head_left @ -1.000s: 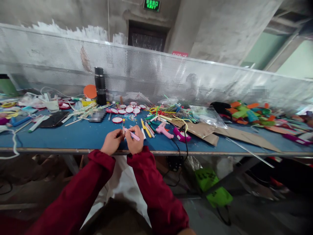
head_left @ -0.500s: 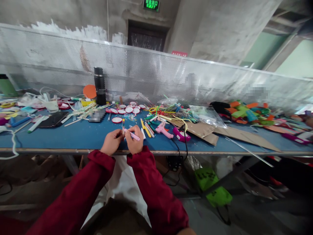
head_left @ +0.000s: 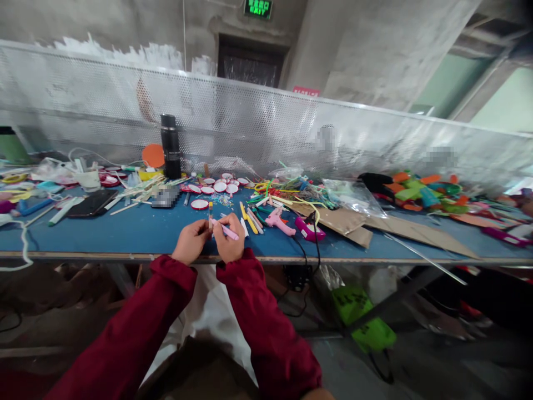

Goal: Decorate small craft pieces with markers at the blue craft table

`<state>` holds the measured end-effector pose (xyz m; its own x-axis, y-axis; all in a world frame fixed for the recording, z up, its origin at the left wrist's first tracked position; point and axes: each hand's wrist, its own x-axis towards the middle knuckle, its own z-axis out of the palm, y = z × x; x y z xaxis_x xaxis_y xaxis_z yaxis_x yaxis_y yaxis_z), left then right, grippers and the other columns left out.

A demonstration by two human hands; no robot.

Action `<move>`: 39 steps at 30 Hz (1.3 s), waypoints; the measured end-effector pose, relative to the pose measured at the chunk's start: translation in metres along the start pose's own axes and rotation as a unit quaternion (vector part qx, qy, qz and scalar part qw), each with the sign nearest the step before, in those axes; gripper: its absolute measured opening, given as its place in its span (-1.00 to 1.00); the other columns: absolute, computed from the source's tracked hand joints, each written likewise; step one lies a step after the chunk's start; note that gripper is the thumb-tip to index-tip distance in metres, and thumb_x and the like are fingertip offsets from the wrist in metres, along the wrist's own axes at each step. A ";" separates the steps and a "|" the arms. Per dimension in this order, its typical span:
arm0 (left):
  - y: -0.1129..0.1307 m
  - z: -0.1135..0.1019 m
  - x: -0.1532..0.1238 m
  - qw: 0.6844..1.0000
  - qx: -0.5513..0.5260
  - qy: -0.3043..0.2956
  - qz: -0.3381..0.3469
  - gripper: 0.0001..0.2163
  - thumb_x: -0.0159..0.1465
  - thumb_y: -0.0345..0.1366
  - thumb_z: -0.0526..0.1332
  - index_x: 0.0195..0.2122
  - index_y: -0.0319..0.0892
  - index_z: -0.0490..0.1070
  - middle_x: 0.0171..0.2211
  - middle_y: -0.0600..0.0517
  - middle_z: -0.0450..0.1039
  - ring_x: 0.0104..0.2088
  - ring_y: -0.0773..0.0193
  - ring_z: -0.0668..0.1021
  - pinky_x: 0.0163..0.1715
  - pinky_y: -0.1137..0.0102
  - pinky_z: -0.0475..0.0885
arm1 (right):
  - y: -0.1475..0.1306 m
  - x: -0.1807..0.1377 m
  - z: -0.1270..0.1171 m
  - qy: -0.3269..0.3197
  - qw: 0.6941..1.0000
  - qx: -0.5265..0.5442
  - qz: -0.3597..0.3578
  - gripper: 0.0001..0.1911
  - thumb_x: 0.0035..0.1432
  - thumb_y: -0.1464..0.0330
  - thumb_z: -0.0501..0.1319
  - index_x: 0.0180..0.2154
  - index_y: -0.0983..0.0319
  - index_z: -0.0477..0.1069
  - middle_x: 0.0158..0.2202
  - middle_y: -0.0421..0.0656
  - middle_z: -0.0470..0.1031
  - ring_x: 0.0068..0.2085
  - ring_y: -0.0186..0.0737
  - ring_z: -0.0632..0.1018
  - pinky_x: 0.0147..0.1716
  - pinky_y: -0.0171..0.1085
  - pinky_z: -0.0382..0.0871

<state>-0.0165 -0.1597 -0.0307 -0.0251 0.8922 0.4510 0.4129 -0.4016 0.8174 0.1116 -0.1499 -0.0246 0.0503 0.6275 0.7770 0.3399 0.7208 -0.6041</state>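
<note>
My right hand (head_left: 230, 242) is closed around a pink marker pen (head_left: 228, 231), its tip turned toward my left hand. Pinched in my left hand (head_left: 191, 242) is a small, thin upright stick (head_left: 210, 210) with a yellow-orange upper end; its lower part is hidden by the fingers. The pen tip is at or very near this stick, but I cannot tell if they touch. Just right of my right hand lie a white pen (head_left: 244, 227), yellow pens (head_left: 248, 217) and grey pens (head_left: 255, 220). A round white disc with a red rim (head_left: 200, 204) lies beyond my hands.
A pink glue gun (head_left: 280, 221) and a purple device (head_left: 309, 229) with a cord lie to the right, before cardboard sheets (head_left: 333, 219). Behind stand a black flask (head_left: 170, 146) and more red-rimmed discs (head_left: 220, 186). A dark phone (head_left: 90, 204) and thin sticks lie left.
</note>
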 end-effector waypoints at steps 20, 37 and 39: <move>0.002 0.000 0.000 1.000 0.024 -0.003 -0.002 -0.78 0.18 -0.17 0.14 -0.50 -0.20 0.33 -0.59 0.12 0.27 -0.51 0.36 0.28 -0.49 0.46 0.14 | -0.003 0.001 -0.003 -0.002 1.000 0.003 0.012 -0.80 0.18 0.25 0.12 -0.45 0.18 0.27 -0.46 -0.23 0.37 -0.36 -0.29 0.42 -0.33 -0.31 0.31; 0.001 -0.001 -0.001 0.999 0.035 -0.008 0.000 -0.79 0.18 -0.16 0.14 -0.46 -0.20 0.38 -0.59 0.13 0.24 -0.52 0.36 0.27 -0.49 0.46 0.15 | -0.004 0.002 -0.003 0.009 1.000 0.005 0.021 -0.82 0.17 0.26 0.12 -0.44 0.18 0.28 -0.45 -0.23 0.38 -0.34 -0.29 0.42 -0.33 -0.30 0.30; 0.000 -0.001 -0.001 0.999 0.033 -0.008 0.003 -0.79 0.19 -0.16 0.14 -0.46 -0.20 0.37 -0.59 0.13 0.24 -0.52 0.37 0.27 -0.49 0.46 0.15 | -0.003 0.002 -0.003 0.007 1.000 0.005 0.022 -0.82 0.17 0.26 0.12 -0.45 0.18 0.28 -0.45 -0.23 0.38 -0.34 -0.29 0.42 -0.34 -0.30 0.30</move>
<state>-0.0176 -0.1603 -0.0310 -0.0083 0.8930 0.4499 0.4721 -0.3931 0.7890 0.1131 -0.1516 -0.0206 0.0778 0.6539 0.7526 0.3269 0.6964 -0.6389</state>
